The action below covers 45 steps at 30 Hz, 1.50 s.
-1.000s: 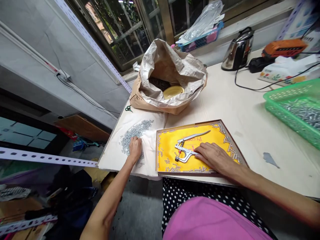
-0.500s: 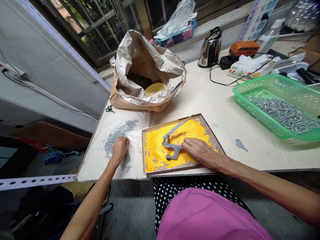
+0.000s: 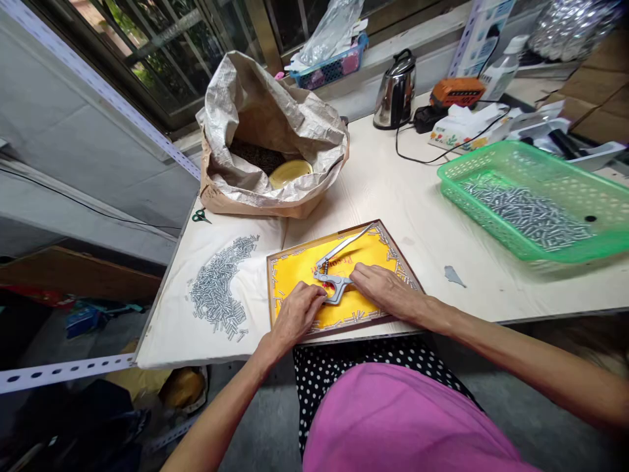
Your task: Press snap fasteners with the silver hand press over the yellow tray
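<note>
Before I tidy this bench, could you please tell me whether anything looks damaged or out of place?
The jagged grey patch on the tabletop, right of the shallow tray, looks odd against the pale surface; I can't tell whether it's damage or a scrap.

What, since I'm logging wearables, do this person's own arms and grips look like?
The left grip and right grip are human hands without gloves. Both forearms are bare; no sleeve, watch, bracelet or cable shows. Any rings are too small to make out. The person also wears a plain pink garment and black cloth with white dots.
</note>
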### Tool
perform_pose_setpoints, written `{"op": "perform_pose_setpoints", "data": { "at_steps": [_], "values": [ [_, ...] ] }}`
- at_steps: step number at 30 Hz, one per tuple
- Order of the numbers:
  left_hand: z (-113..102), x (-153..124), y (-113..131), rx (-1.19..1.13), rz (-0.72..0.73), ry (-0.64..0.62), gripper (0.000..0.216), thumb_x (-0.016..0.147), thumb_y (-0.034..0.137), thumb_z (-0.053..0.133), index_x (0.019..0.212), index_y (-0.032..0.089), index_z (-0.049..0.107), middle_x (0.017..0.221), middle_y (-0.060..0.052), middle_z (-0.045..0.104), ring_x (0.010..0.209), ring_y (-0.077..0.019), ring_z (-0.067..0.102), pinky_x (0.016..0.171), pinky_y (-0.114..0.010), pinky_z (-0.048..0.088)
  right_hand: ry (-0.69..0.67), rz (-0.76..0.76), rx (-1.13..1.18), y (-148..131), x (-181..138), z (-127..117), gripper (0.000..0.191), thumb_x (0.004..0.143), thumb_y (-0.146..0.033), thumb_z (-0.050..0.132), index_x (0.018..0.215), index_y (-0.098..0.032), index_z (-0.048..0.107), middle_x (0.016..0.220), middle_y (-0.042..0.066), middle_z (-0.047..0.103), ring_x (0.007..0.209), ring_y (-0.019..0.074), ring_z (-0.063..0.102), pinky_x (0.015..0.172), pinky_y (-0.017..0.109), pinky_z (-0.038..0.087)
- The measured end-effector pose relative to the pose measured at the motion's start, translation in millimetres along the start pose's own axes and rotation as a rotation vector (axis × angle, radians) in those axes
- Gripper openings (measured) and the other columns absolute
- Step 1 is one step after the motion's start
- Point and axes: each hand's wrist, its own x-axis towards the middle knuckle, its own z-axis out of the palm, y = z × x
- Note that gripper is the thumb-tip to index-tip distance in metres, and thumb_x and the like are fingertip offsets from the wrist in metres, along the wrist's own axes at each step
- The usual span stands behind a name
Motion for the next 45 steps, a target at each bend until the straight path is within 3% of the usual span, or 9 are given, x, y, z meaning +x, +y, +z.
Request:
{"op": "perform_pose_setpoints", "data": {
  "at_steps": [6,13,22,27,28,31,33,37,45],
  "values": [
    [1,5,-4,-0.311,-0.37,0.179,0.026,0.08,0.041,0.067,0.084,0.015,0.072,0.085,-0.006,0.074,0.077,-0.0187,0.066,0.072,-0.028,0.05,0.058,-0.028,-0.058,1,-3,-4,0.022,0.099,-0.011,0.035,0.09,-0.018,0.053,0.084,0.005,0.055,0.074,0.0182,0.046,0.069,0.03,0.035],
    [21,3,4,-0.391,-0.525,0.2,0.032,0.074,0.044,0.07,0.078,0.013,0.073,0.074,-0.005,0.074,0.067,-0.0161,0.065,0.063,-0.024,0.049,0.03,-0.072,-0.016,-8,-3,-6,0.021,0.101,-0.013,0.034,0.094,-0.017,0.054,0.085,0.004,0.055,0.074,0.018,0.044,0.069,0.031,0.033],
    [12,16,4,-0.109,-0.622,-0.062,0.02,0.08,0.03,0.062,0.068,0.015,0.067,0.049,0.001,0.061,0.047,-0.0117,0.056,0.05,-0.021,0.039,-0.095,-0.02,-0.056,3,3,5,0.019,0.099,-0.012,0.037,0.097,-0.018,0.054,0.092,0.006,0.059,0.085,0.0205,0.047,0.077,0.035,0.03],
    [8,19,6,-0.151,-0.684,-0.186,0.031,0.083,0.029,0.059,0.055,0.018,0.053,0.04,0.004,0.053,0.039,-0.0095,0.049,0.045,-0.02,0.036,-0.218,0.06,-0.038,5,10,-3,0.015,0.098,-0.024,0.046,0.099,-0.017,0.059,0.102,0.01,0.063,0.097,0.0241,0.051,0.083,0.037,0.035],
    [8,19,6,-0.167,-0.691,-0.188,0.031,0.083,0.028,0.059,0.055,0.018,0.052,0.04,0.004,0.052,0.038,-0.0093,0.049,0.044,-0.02,0.036,-0.209,0.063,-0.027,8,11,-5,0.02,0.095,-0.032,0.053,0.105,-0.016,0.059,0.113,0.013,0.062,0.105,0.0263,0.051,0.087,0.039,0.037],
    [8,19,7,-0.212,-0.722,-0.19,0.03,0.084,0.028,0.059,0.057,0.018,0.053,0.04,0.004,0.052,0.037,-0.0088,0.048,0.043,-0.019,0.037,-0.173,0.052,-0.013,23,19,-9,0.071,0.077,-0.054,0.072,0.132,-0.015,0.051,0.147,0.021,0.04,0.133,0.0369,0.036,0.104,0.05,0.032],
    [8,20,10,-0.249,-0.754,-0.199,0.028,0.084,0.027,0.06,0.059,0.017,0.054,0.04,0.004,0.053,0.036,-0.0084,0.047,0.043,-0.019,0.039,-0.226,0.054,-0.017,36,26,-9,0.093,0.07,-0.061,0.075,0.143,-0.014,0.042,0.154,0.023,0.031,0.14,0.0423,0.025,0.109,0.057,0.026],
    [8,20,14,-0.32,-0.819,-0.19,0.027,0.085,0.027,0.061,0.061,0.016,0.053,0.041,0.004,0.053,0.037,-0.0079,0.048,0.044,-0.019,0.042,-0.343,0.032,-0.008,51,39,-7,0.099,0.07,-0.065,0.07,0.147,-0.011,0.038,0.147,0.024,0.041,0.136,0.0444,0.031,0.108,0.063,0.024],
    [14,16,6,-0.358,-0.821,-0.132,0.026,0.079,0.034,0.067,0.066,0.015,0.056,0.043,0.005,0.053,0.038,-0.0077,0.048,0.044,-0.019,0.044,-0.258,0.035,0.008,47,35,-10,0.089,0.076,-0.066,0.065,0.139,-0.008,0.045,0.126,0.02,0.056,0.115,0.0369,0.047,0.104,0.06,0.025]
  ]
}}
